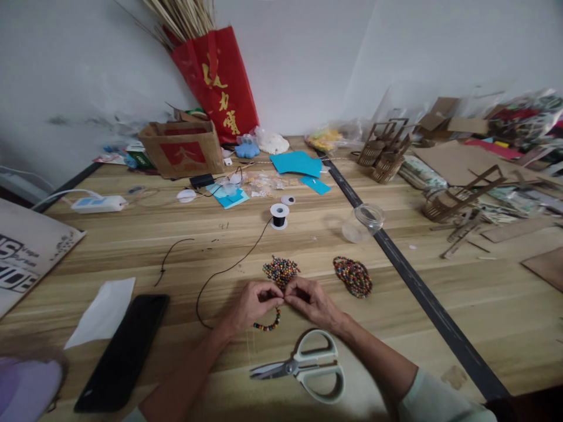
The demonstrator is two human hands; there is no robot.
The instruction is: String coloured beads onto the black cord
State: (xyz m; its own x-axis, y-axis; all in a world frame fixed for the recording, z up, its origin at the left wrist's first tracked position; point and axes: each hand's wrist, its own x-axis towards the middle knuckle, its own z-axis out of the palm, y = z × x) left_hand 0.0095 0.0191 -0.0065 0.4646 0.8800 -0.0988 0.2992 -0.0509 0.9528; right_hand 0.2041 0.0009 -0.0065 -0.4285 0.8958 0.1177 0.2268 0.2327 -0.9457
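My left hand (258, 302) and my right hand (311, 299) meet fingertip to fingertip in the lower middle. Each is closed in a pinch. A short string of colourful beads (269, 326) curves below my left hand. From the left hand's side a dark cord runs up to a white spool of black cord (279, 217). Whatever lies between my fingertips is too small to make out. Just beyond them is a loose pile of mixed beads (281, 269). Coiled bead strands (352, 276) lie to the right. Green-handled scissors (303, 366) rest nearest me, blades pointing left.
A black phone (123, 351) and white paper (103, 313) lie at left. Further back are a power strip (99, 203), a cardboard box (182, 153), a red bag (220, 88), blue sheets (297, 163), a clear round container (367, 220) and small woven baskets (387, 164).
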